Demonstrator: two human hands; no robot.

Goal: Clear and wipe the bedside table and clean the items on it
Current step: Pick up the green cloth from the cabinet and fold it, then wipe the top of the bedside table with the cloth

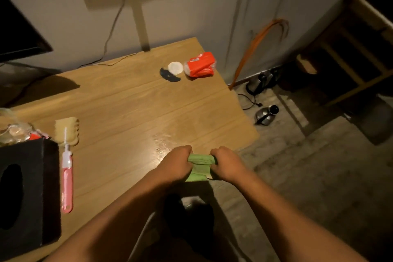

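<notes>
Green cloth [200, 167] bunched up at the table's [127, 102] near edge

On my feed, the black tissue box [27, 195] and pink brush [67, 178] sit far left. Then comes the left hand [176, 165], fingers curled tight on the cloth, with the right hand [226, 165] clamped on its other end.

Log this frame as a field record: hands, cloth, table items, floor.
left hand: grips cloth at its left end
right hand: grips its right end
cloth: green, bunched between both hands, at table's near right edge
table: wood, glossy patch just beyond hands
far right corner: red packet, white lid beside it
left side: pink brush, black box
floor: kettle right of table
</notes>
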